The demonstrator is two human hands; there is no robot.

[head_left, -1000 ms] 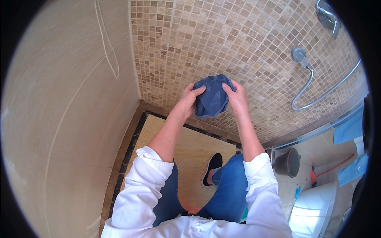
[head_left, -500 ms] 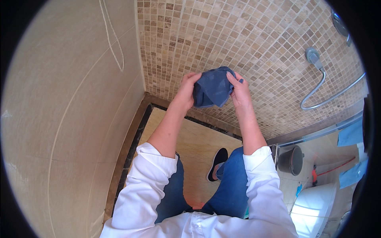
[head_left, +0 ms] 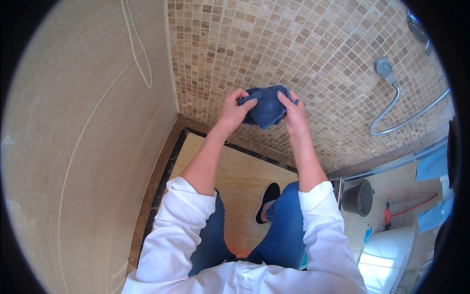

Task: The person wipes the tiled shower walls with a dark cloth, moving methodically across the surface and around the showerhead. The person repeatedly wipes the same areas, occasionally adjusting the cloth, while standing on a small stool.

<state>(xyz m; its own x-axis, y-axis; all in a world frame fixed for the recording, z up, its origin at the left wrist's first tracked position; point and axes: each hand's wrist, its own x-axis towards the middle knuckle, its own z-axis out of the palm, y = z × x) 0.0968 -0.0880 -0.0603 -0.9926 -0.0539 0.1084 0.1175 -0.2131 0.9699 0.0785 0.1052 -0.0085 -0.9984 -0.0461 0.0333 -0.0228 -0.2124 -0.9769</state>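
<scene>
Dark blue cloth [head_left: 268, 109]: between the two hands, just past centre toward 12 o'clock, folded and bunched, one corner pointing down to 6 o'clock.
Left hand [head_left: 237, 107]: grip pinching the cloth's 9 o'clock edge, thumb over the front, fingers curled behind.
Right hand [head_left: 294, 113]: grip pinching the 3 o'clock edge, thumb on the near face.
Cloth's left edge: just changed; the left thumb now reaches further onto it, and that side looks drawn in and more compact, while the right hand's hold is much the same. This seems to mean the left hand is doing the rearranging and the right is steadying.
Mosaic wall [head_left: 293, 44]: behind the cloth; whether they touch, I cannot tell.
Shower hose [head_left: 385, 133]: toward 2 o'clock, well apart from the hands.
Dark bucket [head_left: 357, 198]: toward 4 o'clock, on the floor.
</scene>
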